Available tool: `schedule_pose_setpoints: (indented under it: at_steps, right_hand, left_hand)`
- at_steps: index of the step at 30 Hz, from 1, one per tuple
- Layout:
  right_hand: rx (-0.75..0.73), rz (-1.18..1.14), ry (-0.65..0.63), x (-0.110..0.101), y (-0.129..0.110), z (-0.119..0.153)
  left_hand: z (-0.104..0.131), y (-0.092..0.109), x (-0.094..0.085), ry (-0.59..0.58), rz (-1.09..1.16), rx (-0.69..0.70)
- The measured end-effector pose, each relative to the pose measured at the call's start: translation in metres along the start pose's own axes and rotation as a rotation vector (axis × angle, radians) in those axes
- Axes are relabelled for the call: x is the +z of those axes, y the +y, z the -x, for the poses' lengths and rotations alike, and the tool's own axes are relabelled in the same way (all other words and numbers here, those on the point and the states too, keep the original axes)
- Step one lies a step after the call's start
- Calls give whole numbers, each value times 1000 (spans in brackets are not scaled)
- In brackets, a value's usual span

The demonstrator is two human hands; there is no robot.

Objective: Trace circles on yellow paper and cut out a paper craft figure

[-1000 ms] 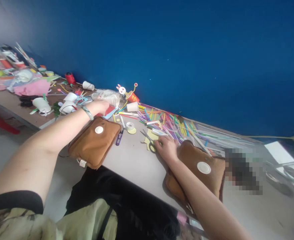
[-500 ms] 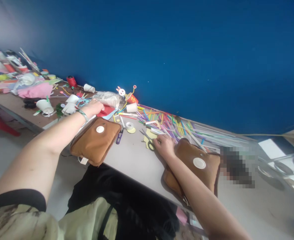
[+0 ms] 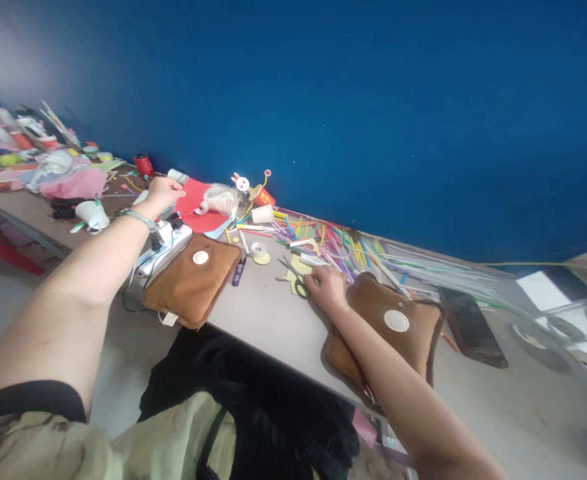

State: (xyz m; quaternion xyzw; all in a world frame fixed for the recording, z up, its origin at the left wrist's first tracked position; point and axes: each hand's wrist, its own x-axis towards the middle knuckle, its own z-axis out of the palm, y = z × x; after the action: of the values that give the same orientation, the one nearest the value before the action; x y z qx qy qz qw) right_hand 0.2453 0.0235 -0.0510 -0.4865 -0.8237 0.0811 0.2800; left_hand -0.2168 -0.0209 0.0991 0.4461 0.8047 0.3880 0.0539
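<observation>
My left hand [image 3: 166,195] is closed in a pinch at the left edge of a sheet of red paper [image 3: 202,217], which is partly raised beside the plastic-wrapped stack of paper cups [image 3: 222,199]. Below that forearm lies a white power strip [image 3: 166,248] with plugs and cords. My right hand [image 3: 327,288] rests on the table with curled fingers at the handles of the scissors [image 3: 300,285], whose slightly parted blades lie over yellow paper [image 3: 296,272]. Some fingers are hidden from above. A clear tape roll [image 3: 258,250] and purple thread snips [image 3: 238,273] lie between my hands.
Brown cushion-like pouches [image 3: 193,280] lie on the table, another [image 3: 398,343] under my right forearm. Colourful pipe cleaners [image 3: 338,243] spread along the blue wall [image 3: 373,120]. A dark phone [image 3: 474,327] lies right. Craft scraps [image 3: 68,180] heap at far left.
My left hand has moved left and slightly up, drawing the red paper with it; more of the sheet and the power strip now show. My right hand stays by the scissors.
</observation>
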Motion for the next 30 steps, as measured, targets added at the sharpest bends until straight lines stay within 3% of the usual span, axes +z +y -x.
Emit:
schedule_pose_setpoints:
  at_steps: [5,9,13,16,19,23,30]
  right_hand:
    - [-2,4,-9,2,2,0]
    - [-25,-21,-7,3,2,0]
    - [-33,-27,-3,3,0,0]
    - [-13,-30,-19,4,-3,-1]
    - [-1,-38,-19,6,-3,-1]
    - [-10,-40,-5,8,-3,-2]
    - [0,-48,14,13,-3,-1]
  left_hand:
    - [11,18,1,77,342,-44]
    - [37,45,6,-77,579,-41]
    - [99,68,27,-315,706,-86]
    - [164,79,52,-599,898,-170]
    - [219,80,83,-744,863,-192]
    - [249,71,115,-626,607,-50]
    - [242,66,136,-467,520,-52]
